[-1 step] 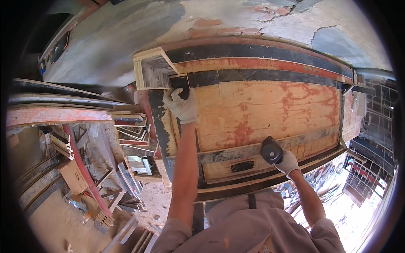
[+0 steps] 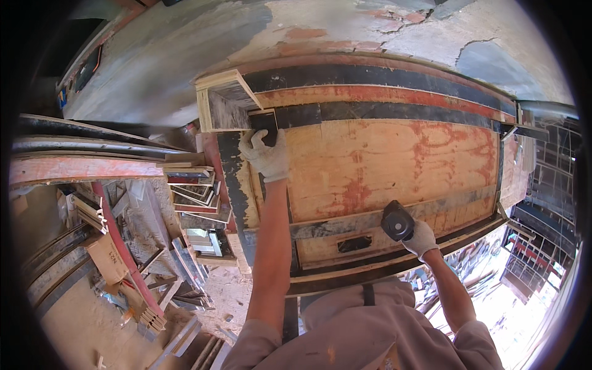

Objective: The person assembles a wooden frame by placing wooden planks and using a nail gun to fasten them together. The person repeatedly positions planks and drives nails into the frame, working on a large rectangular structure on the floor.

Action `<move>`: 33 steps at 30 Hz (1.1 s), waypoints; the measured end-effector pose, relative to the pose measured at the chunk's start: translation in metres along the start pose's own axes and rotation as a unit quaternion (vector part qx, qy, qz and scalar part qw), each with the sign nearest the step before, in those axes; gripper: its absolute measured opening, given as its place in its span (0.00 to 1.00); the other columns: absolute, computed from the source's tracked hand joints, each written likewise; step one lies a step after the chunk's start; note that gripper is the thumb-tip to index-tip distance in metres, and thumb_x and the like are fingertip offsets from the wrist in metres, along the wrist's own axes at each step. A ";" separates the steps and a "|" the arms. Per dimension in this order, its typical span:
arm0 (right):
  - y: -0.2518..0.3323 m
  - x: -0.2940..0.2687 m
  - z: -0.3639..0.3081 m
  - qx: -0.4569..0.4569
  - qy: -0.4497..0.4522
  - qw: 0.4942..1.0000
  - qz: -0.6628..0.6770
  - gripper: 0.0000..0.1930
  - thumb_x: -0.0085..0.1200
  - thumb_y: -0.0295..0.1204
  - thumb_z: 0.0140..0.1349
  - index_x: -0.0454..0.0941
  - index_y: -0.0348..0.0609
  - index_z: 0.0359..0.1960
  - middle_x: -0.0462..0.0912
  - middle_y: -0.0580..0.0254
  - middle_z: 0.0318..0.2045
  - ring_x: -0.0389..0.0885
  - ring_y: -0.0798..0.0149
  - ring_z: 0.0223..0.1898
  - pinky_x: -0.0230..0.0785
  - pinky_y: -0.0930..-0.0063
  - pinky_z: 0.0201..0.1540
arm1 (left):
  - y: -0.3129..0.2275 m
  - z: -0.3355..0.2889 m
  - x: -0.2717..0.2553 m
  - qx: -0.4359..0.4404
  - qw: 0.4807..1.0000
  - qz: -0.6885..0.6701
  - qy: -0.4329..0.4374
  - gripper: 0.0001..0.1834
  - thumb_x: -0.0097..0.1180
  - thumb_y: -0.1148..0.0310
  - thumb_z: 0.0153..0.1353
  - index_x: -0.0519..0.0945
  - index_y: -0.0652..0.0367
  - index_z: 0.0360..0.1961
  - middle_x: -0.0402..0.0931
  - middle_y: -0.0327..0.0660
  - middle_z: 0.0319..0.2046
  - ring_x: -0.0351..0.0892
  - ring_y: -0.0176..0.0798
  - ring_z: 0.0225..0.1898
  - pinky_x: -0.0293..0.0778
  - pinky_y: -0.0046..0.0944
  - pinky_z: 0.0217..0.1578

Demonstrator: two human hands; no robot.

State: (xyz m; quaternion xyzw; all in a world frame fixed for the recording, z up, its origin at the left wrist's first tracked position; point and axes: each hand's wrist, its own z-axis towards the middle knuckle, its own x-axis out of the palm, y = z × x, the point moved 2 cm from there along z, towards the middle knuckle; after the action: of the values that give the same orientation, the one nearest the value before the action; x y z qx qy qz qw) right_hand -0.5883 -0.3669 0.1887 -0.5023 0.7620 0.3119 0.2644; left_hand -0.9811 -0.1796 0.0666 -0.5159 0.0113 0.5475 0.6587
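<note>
My left hand [image 2: 269, 159], in a pale work glove, reaches to the far left corner of a large wooden panel [image 2: 382, 163]. Its fingers curl round a small dark board [image 2: 269, 123], which sits against an open box of raw-edged boards [image 2: 231, 113]. My right hand [image 2: 422, 239], gloved too, grips a black power tool [image 2: 396, 222] with a rounded, disc-marked end. The tool is over the grey strip [image 2: 345, 225] near the panel's front edge; its lower end is hidden, so I cannot tell its exact kind. A dark oblong hole [image 2: 354, 244] shows in the near strip.
Dark and red strips [image 2: 394, 94] run along the panel's far side, below a cracked plaster wall [image 2: 370, 31]. Stacked board offcuts [image 2: 196, 191] stand left of the panel. Long planks [image 2: 92, 154], a cardboard box [image 2: 106, 258] and scraps lie farther left. Metal grating [image 2: 536, 246] stands at right.
</note>
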 end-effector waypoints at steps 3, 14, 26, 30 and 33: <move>0.002 -0.002 -0.002 0.010 0.003 1.000 0.002 0.17 0.65 0.38 0.54 0.84 0.44 0.43 0.86 0.41 0.34 0.85 0.38 0.42 0.79 0.50 0.43 | 0.003 0.003 -0.001 -0.018 0.999 0.029 0.015 0.23 0.82 0.65 0.42 0.83 0.54 0.38 0.71 0.49 0.49 0.75 0.55 0.52 0.77 0.53 0.51; -0.014 -0.007 0.007 0.086 0.170 0.977 0.095 0.21 0.68 0.39 0.54 0.82 0.44 0.47 0.87 0.42 0.37 0.85 0.39 0.45 0.79 0.52 0.45 | 0.039 0.026 -0.012 -0.226 0.960 0.036 0.163 0.29 0.86 0.55 0.34 0.81 0.61 0.31 0.76 0.49 0.46 0.79 0.53 0.47 0.77 0.53 0.48; 0.141 -0.053 0.055 -0.287 -0.050 0.957 -0.022 0.31 0.68 0.40 0.55 0.75 0.47 0.61 0.87 0.51 0.42 0.87 0.46 0.43 0.78 0.54 0.43 | 0.059 0.089 0.004 -0.062 0.907 0.020 0.416 0.55 0.82 0.54 0.42 0.67 0.59 0.71 0.69 0.47 0.68 0.64 0.51 0.70 0.59 0.44 0.71; 0.234 -0.061 0.097 -0.340 -0.090 0.935 -0.055 0.22 0.60 0.47 0.62 0.80 0.47 0.52 0.88 0.51 0.39 0.89 0.50 0.38 0.80 0.53 0.36 | 0.068 0.089 0.008 -0.132 0.891 -0.118 0.419 0.54 0.79 0.52 0.45 0.67 0.59 0.71 0.69 0.47 0.69 0.63 0.51 0.71 0.57 0.44 0.72; 0.283 -0.038 0.130 -0.371 -0.097 0.922 -0.056 0.18 0.59 0.44 0.61 0.83 0.45 0.44 0.88 0.47 0.34 0.88 0.47 0.36 0.80 0.54 0.38 | 0.100 0.083 0.022 -0.088 0.912 -0.146 0.373 0.51 0.78 0.55 0.47 0.68 0.58 0.71 0.70 0.47 0.68 0.64 0.51 0.71 0.57 0.44 0.72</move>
State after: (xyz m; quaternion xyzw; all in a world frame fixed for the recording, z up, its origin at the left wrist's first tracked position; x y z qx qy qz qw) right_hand -0.8263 -0.1627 0.1893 -0.5730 0.5332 0.6042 0.1492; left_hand -1.0912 -0.1199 0.0254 -0.7344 0.1320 0.2119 0.6312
